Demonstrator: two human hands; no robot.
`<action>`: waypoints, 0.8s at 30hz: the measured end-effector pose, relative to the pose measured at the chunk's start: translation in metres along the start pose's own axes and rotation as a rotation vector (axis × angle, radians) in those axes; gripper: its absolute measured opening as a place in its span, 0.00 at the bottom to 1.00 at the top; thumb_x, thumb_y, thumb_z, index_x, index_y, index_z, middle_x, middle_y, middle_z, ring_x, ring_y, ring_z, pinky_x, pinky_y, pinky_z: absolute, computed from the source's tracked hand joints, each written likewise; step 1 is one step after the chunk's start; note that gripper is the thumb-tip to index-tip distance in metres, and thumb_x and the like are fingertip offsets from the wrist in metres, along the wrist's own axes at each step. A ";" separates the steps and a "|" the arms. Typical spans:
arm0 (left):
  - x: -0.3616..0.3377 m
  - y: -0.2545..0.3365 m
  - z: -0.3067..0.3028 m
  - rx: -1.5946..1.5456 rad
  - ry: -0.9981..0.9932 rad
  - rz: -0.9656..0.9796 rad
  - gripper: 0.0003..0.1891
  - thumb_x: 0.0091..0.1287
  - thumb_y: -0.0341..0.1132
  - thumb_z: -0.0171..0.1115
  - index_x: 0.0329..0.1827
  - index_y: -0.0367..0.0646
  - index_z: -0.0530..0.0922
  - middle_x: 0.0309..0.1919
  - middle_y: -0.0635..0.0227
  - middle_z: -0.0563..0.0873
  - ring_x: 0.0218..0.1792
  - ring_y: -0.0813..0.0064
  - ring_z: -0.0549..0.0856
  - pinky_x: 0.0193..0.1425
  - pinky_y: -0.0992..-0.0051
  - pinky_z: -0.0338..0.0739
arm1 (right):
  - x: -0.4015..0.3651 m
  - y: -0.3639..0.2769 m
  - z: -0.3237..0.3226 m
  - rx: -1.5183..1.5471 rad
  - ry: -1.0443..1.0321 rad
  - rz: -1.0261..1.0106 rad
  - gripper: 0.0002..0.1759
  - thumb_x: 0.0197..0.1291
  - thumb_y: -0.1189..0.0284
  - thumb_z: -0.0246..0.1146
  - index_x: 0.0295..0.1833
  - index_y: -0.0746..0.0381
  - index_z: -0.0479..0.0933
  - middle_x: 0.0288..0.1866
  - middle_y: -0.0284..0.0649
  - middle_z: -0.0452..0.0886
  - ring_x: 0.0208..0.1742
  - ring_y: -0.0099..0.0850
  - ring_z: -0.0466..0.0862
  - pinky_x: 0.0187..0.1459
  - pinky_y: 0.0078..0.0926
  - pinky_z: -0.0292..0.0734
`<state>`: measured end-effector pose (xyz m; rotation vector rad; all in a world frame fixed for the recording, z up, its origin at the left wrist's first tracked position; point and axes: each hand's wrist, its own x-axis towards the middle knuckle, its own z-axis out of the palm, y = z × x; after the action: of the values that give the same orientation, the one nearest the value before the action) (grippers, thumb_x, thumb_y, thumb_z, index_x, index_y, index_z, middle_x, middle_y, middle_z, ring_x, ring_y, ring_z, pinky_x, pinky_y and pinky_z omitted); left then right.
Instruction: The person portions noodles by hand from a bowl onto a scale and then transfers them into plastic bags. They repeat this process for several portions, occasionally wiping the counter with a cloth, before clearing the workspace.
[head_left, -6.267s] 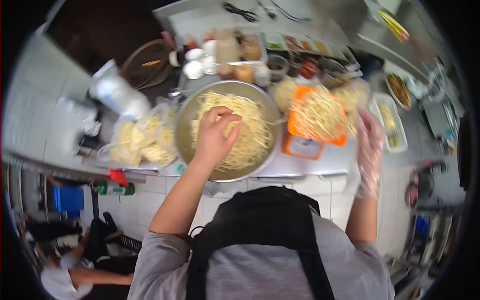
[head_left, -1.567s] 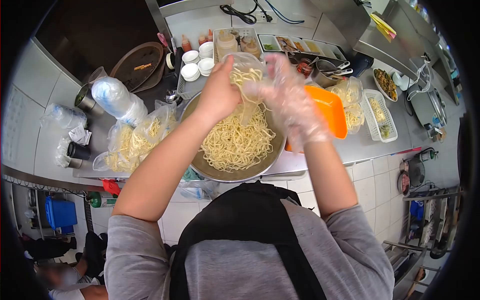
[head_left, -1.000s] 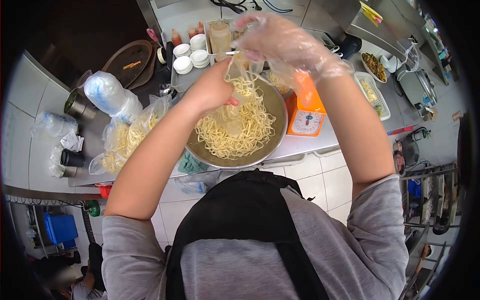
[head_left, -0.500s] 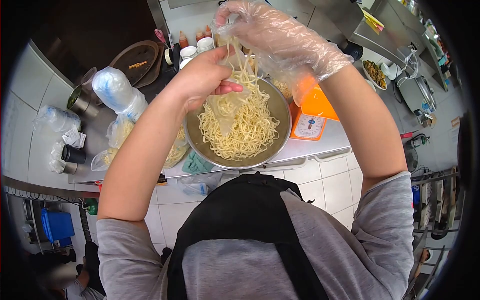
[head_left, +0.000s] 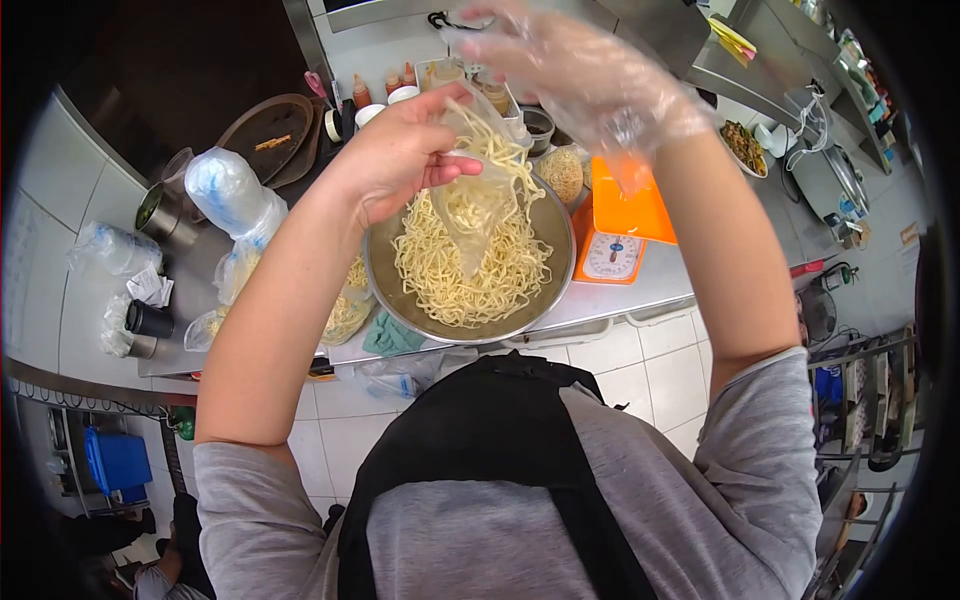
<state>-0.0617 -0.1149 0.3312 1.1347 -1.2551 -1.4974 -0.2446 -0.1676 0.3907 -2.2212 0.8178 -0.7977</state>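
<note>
The person's left hand, bare, grips the upper part of a clear bag between thumb and fingers. The bag, with noodles inside, hangs over a metal bowl, its lower end in front of the loose noodles; whether it touches them is hard to tell. The right hand, in a clear plastic glove, is raised above and to the right of the bag, fingers open and slightly blurred. Right of the bowl is an orange scale bearing an orange tray. A green cloth lies just beside the bowl, and 3 bottles stand farther back.
</note>
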 end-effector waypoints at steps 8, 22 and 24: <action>0.012 0.026 -0.034 -0.076 -0.034 0.164 0.35 0.68 0.20 0.45 0.81 0.38 0.51 0.81 0.64 0.56 0.45 0.75 0.85 0.43 0.83 0.79 | -0.003 0.047 0.026 0.200 -0.161 0.088 0.34 0.63 0.70 0.63 0.73 0.64 0.62 0.52 0.45 0.80 0.55 0.31 0.79 0.60 0.29 0.74; 0.004 0.080 -0.025 0.042 0.057 0.219 0.33 0.67 0.18 0.45 0.78 0.34 0.57 0.72 0.65 0.70 0.39 0.85 0.84 0.37 0.89 0.82 | 0.041 -0.094 -0.063 -0.159 -0.167 -0.062 0.17 0.65 0.68 0.65 0.55 0.66 0.81 0.43 0.40 0.86 0.39 0.28 0.82 0.44 0.24 0.79; 0.003 0.076 -0.025 -0.034 0.076 0.220 0.32 0.67 0.18 0.45 0.78 0.34 0.58 0.69 0.65 0.73 0.39 0.83 0.84 0.37 0.88 0.82 | 0.023 -0.093 -0.047 -0.300 -0.089 0.038 0.19 0.68 0.65 0.63 0.58 0.66 0.79 0.47 0.42 0.85 0.44 0.30 0.83 0.48 0.25 0.78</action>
<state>-0.0342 -0.1329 0.4041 0.9871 -1.2544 -1.2958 -0.2328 -0.1440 0.4939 -2.4740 0.9865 -0.5841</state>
